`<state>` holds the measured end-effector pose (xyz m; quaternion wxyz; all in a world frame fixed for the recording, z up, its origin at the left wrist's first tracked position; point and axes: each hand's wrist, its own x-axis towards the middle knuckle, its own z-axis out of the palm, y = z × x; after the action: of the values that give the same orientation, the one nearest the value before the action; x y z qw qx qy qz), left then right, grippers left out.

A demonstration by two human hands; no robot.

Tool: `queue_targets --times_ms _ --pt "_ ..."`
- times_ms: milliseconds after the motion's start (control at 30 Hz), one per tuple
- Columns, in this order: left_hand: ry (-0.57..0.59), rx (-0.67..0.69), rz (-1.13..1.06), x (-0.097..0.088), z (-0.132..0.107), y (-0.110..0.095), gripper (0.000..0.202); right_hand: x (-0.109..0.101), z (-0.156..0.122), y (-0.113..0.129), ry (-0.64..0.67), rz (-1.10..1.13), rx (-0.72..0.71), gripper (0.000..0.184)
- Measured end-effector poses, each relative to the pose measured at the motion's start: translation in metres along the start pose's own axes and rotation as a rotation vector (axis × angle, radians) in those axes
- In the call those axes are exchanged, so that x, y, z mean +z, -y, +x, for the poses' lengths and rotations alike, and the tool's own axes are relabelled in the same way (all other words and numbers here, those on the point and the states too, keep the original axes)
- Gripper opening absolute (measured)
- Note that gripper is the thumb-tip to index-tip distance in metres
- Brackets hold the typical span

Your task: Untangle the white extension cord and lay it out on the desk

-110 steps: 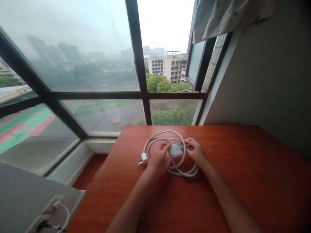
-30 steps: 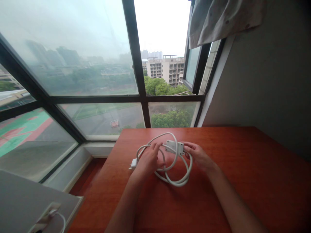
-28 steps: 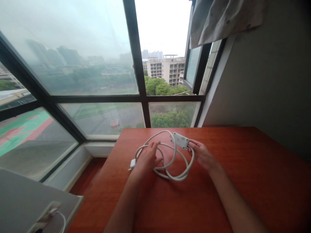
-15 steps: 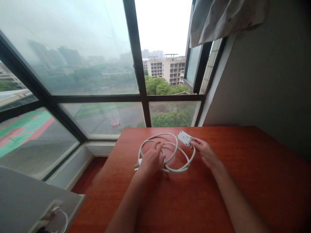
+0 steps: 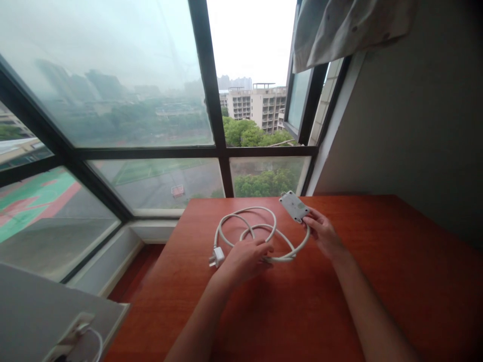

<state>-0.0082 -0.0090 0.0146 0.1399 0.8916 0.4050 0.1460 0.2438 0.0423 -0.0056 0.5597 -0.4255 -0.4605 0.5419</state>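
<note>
The hands are apart: the right hand (image 5: 320, 232) has just drawn the white block (image 5: 294, 206) farther from the plug (image 5: 218, 256), pinching its near end above the tabletop (image 5: 339, 291). The left hand (image 5: 247, 257) has moved to the cord's (image 5: 275, 221) near side, its grip unclear; the loops seem looser.

White block (image 5: 293, 206) is now out to the right of the loops, tilted, overlapping the desk's (image 5: 339, 281) far edge in view and held by the right hand (image 5: 323, 232) alone; at first both hands had it inside a cord (image 5: 256, 207) loop. Left hand (image 5: 245, 257) is off it and down at the coil's near side, fingertips at the cord, can't tell if pinching. Plug (image 5: 219, 255), partly hidden half a second ago, shows clear.
</note>
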Motion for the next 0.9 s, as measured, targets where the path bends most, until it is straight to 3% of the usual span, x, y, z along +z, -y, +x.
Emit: queue_targets --times_ms 200,367,467,600,767,900 --pt "-0.226 -0.019 0.061 -0.005 0.0 0.01 0.021 -0.008 -0.011 0.022 0.218 -0.277 -0.098 0.043" --pt "-0.42 -0.127 0.208 -0.003 0.001 0.009 0.022 -0.004 -0.017 0.02 0.503 -0.384 0.036 0.041" --pt "-0.386 -0.217 0.154 0.0 0.002 0.008 0.027 0.004 -0.017 0.007 0.612 -0.491 0.084 0.03" --pt "-0.319 -0.214 -0.026 0.004 0.003 0.003 0.037 0.024 -0.02 -0.009 0.668 -0.663 -0.004 0.027" --pt "-0.324 -0.249 -0.263 0.011 0.004 -0.002 0.063 0.051 -0.028 -0.01 0.736 -0.586 -0.072 0.026" --pt "-0.299 -0.21 -0.296 0.013 0.004 0.002 0.062 0.058 -0.031 -0.005 0.704 -0.52 -0.094 0.025"
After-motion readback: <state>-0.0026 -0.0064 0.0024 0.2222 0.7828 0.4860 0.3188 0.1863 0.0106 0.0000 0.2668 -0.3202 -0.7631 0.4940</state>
